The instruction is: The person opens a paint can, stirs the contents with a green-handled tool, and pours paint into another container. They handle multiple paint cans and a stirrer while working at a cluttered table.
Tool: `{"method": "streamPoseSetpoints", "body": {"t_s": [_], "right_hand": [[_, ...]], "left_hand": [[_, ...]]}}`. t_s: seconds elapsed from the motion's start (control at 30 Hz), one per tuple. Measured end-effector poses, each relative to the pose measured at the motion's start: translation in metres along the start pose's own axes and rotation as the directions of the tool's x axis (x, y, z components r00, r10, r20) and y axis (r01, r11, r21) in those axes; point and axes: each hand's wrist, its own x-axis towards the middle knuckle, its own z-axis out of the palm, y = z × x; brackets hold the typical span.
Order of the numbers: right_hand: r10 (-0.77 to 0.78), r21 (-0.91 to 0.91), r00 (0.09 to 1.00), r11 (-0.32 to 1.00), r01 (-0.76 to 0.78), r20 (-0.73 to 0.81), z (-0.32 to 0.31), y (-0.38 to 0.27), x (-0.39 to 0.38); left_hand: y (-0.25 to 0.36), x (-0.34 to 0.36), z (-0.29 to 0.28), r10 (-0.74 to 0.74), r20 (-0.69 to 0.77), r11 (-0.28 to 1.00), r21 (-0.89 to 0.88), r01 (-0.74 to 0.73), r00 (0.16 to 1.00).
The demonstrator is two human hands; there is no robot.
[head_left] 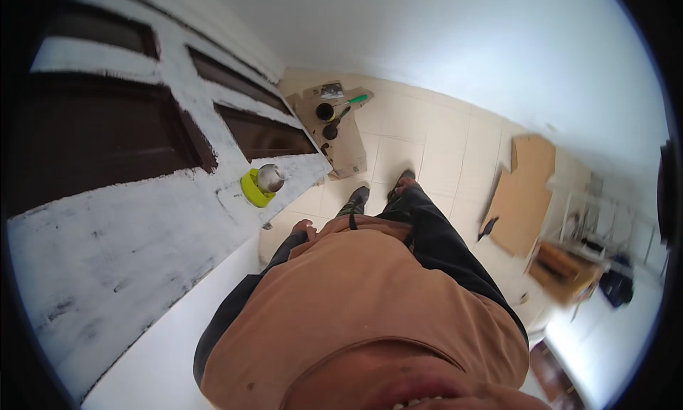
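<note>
My left hand (304,229) hangs beside my waist, fingers loosely bent and apart, holding nothing visible. My right hand (405,185) hangs by my right leg with fingers curled; whatever is in it is too small to make out. At left lies a partly white-painted door (85,253) with dark brown recessed panels (92,140). On its near right edge stands a rounded silver object (271,177) in or on a yellow-green base (253,193), the nearest item to my left hand.
Cardboard (345,150) beyond the door holds dark tins (325,112) and a green-handled tool (357,100). More cardboard (523,189) lies at right on the tiled floor (441,147), near a metal rack (583,225) with a brown box (558,268). A white wall (462,47) borders the far side.
</note>
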Motion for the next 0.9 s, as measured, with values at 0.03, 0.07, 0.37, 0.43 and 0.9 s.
{"method": "streamPoseSetpoints", "body": {"t_s": [0.03, 0.07, 0.37, 0.43, 0.9], "right_hand": [[-0.052, -0.135, 0.998, 0.989, 0.055, 0.027, -0.019, -0.005, 0.016], [-0.075, -0.238, 0.997, 0.968, 0.081, 0.035, -0.036, -0.002, 0.031], [-0.35, -0.341, 0.933, 0.89, 0.302, -0.087, -0.201, 0.016, 0.139], [-0.305, -0.409, 0.95, 0.876, 0.254, -0.064, -0.23, 0.003, 0.168], [-0.463, -0.604, 0.861, 0.631, 0.486, 0.209, -0.143, -0.11, 0.546]], "left_hand": [[-0.009, 0.009, 0.01, -0.116, -0.03, 0.889, -0.449, 0.09, 0.993], [-0.028, 0.019, 0.019, 0.232, -0.141, 0.972, -0.008, -0.235, 0.962], [-0.057, 0.05, 0.218, 0.253, -0.419, 0.967, 0.126, -0.22, 0.872], [-0.031, 0.056, 0.251, 0.425, -0.434, 0.905, 0.228, -0.36, 0.794], [0.286, 0.375, 0.21, 0.33, -0.175, -0.318, -0.946, -0.065, 0.927]]}}
